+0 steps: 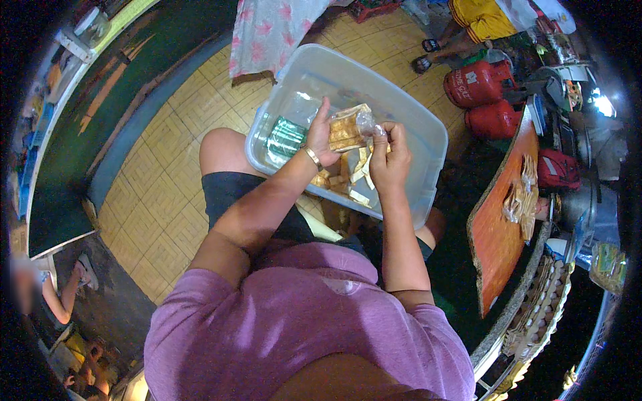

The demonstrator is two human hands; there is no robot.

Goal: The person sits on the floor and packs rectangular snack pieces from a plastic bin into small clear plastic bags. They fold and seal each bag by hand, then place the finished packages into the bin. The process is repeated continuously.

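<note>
My left hand (321, 133) holds a clear plastic bag of browned, flat food pieces (347, 129) on its palm, over a translucent plastic tub (426, 130). The fingers of my right hand (390, 153) pinch the bag's gathered end at its right side. Below my hands, loose pale-edged pieces (359, 170) of similar food lie in the near part of the tub. A green, shiny bundle (286, 136), its kind unclear, lies at the tub's left end. The tub rests at my knees.
At the right stand red gas cylinders (471, 84) and a wooden board (501, 220) bearing bagged food pieces (521, 200). Egg trays (541, 311) are stacked beyond its near end. A patterned cloth (266, 35) hangs behind the tub. Other people are at the upper right and lower left.
</note>
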